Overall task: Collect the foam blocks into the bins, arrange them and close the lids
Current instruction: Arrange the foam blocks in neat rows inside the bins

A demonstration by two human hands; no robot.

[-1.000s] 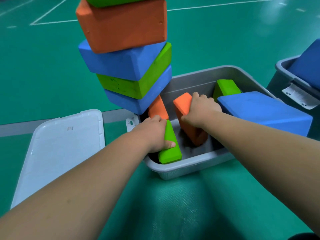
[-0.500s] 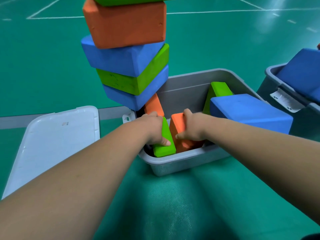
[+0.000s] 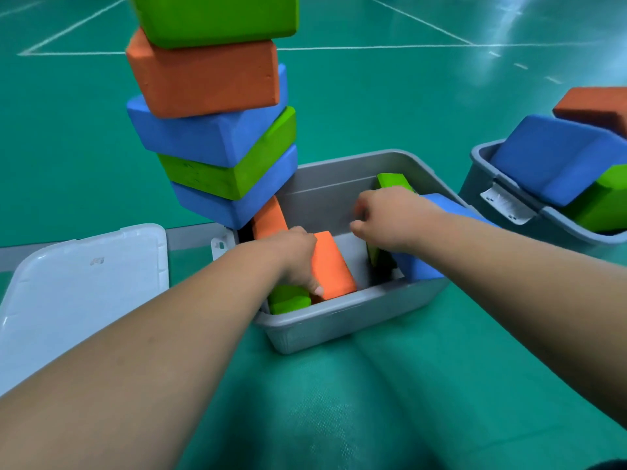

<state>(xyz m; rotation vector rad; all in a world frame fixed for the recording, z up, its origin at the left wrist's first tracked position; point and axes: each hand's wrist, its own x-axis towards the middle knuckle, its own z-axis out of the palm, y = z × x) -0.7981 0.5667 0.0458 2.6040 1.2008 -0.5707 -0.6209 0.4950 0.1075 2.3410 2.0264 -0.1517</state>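
1. Two hands work inside the grey bin [image 3: 339, 322]. The left hand [image 3: 295, 262] has its fingers curled down over the green block [image 3: 288, 300] at the bin's near-left corner and grips it. Its thumb tip lies against the orange block [image 3: 332, 266] just beside.
2. The right hand [image 3: 390, 220] has its fingers curled in and blurred above the bin's middle; I cannot tell whether they touch anything.
3. Both forearms reach forward over the bin's near rim. The left wrist dips inside the bin and the right hand sits higher.
4. A blue block [image 3: 419, 268] lies tilted across the bin's right rim, under the right forearm. An upright green block [image 3: 393, 181] stands in the far-right corner.
5. A leaning stack of blocks [image 3: 217, 137] overhangs the bin's far-left corner, above a tilted orange block [image 3: 268, 215]. Bare bin floor shows between the orange block and the blue block.
6. A white lid [image 3: 84, 286] lies flat to the left of the bin, and a second bin [image 3: 509, 184] stands to its right.
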